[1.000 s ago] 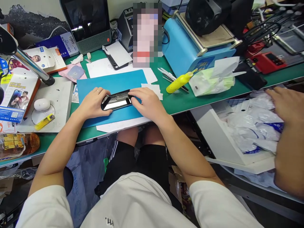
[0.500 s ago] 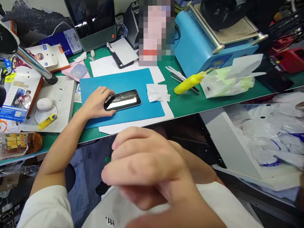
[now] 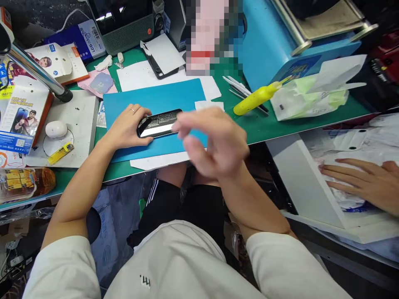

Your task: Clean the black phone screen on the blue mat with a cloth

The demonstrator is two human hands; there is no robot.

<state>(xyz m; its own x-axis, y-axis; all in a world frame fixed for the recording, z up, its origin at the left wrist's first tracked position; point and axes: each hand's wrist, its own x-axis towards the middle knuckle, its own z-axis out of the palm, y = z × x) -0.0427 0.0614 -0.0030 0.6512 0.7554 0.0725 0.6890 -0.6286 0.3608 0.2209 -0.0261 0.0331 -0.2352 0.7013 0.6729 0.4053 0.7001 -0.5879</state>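
A dark smartphone [image 3: 162,123] lies screen up on a blue mat [image 3: 177,93], with bright reflections across its glass. My left hand [image 3: 131,126], a ring on one finger, grips the phone's left end between thumb and fingers. Above the mat's right part hovers my right hand [image 3: 215,139], blurred by motion. Its thumb and forefinger are apart, with nothing visible between them. The fingertips overlap the phone's right end in the view; whether they touch it I cannot tell. Behind that hand, a white tissue [image 3: 208,105] is partly hidden.
A yellow bottle [image 3: 257,99] and a tissue pack [image 3: 308,101] lie right of the mat. Beyond them stands a blue machine [image 3: 264,45]. Another person's hand [image 3: 364,180] rests on plastic bags in an open drawer [image 3: 307,178]. At left are a lamp post [image 3: 40,68] and a lighter [image 3: 60,153].
My right hand left the phone, came up close to the camera, then returned toward the phone's right end. My left hand stayed on the phone. The other person's hand reappeared over the drawer.
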